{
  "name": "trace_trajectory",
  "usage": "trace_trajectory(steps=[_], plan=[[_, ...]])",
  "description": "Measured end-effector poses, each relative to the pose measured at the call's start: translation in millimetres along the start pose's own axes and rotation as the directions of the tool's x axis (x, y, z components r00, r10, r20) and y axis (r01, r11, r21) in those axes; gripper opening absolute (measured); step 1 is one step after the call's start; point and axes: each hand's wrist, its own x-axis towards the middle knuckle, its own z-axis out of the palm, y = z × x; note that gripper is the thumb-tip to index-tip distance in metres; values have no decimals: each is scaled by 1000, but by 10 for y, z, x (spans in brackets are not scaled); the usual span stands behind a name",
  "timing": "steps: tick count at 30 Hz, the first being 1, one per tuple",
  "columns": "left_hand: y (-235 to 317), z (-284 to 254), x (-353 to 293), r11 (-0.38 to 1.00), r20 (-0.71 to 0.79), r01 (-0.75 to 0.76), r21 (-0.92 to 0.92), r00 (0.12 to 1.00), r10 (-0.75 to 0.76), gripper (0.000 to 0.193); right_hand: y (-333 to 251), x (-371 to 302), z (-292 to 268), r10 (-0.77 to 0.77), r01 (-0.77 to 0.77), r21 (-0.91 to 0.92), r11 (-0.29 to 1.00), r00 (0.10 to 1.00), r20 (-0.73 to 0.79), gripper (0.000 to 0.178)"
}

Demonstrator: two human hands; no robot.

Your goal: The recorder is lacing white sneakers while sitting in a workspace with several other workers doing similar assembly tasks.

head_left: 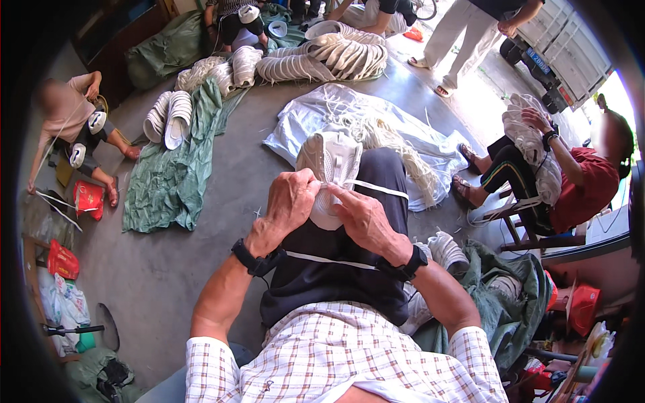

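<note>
A white shoe (329, 161) rests on my raised knee in dark trousers, its lacing side facing up. My left hand (289, 205) is closed at the left of the shoe, thumb and finger pinched near its middle. From the right, my right hand (368, 220) reaches over the shoe, fingertips pressed together close to the left ones. Both hands seem to grip a white shoelace (379, 189), which runs off to the right over my thigh; the part between the fingertips is mostly hidden. Another stretch of white lace (329, 259) crosses my lap below the hands.
A bundle of loose white laces (383, 134) lies on a white sheet (295, 117) ahead. Stacked white shoes (322, 57) line the back. A green sack (168, 181) is at left. A seated person (584, 171) handles white shoes at right; another person (67, 117) sits at left.
</note>
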Motion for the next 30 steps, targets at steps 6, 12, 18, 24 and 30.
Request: trace_trajectory(steps=[6,12,18,24,30], plan=[[96,-10,93,994,83,86,61,992,-91,17,26,5,22,12,-12,31,999,1000,8,43],[147,-26,200,940,52,-138,311,990,128,18,26,14,41,-9,9,18,1000,1000,-12,43],[110,-359,462,968,202,-115,224,977,69,28,17,-11,35,22,-22,37,999,1000,-2,45],[-130,-444,759,971,502,-193,-143,831,239,32,37,-32,7,22,-22,43,999,1000,-9,45],[-231,-475,909,960,623,-252,-125,733,274,32,15,-12,-7,60,-60,13,998,997,50,46]])
